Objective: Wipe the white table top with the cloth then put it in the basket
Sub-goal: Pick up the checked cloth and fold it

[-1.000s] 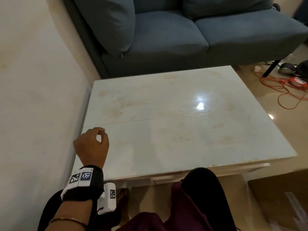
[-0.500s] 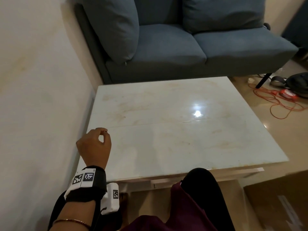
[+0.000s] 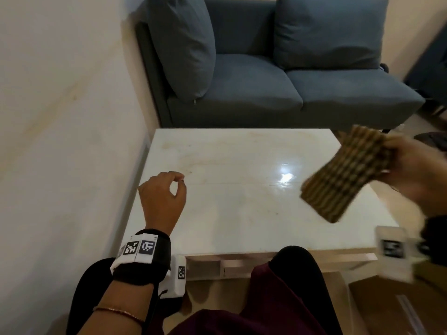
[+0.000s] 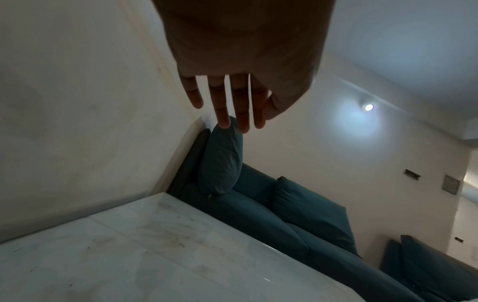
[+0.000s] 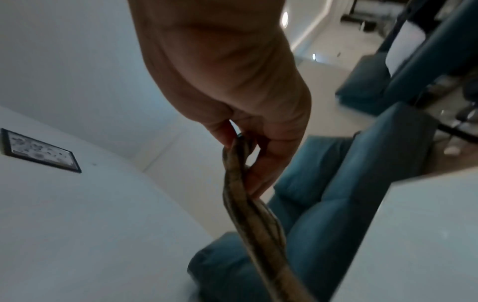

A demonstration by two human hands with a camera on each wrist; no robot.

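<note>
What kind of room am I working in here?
Most likely a home living room: a blue two-seat sofa with loose cushions stands behind a low white table top, and a framed picture hangs on the wall.

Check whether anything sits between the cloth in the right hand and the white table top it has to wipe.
Nothing visible does. The right hand holds the folded cloth above the right side of the white table top. The left hand hovers over the near-left corner, away from the cloth.

Blue two-seat sofa (image 3: 278,76) against cream wall (image 3: 60,117), loose cushion (image 3: 186,44) at its left end, cardboard box (image 3: 396,308) on floor
</note>
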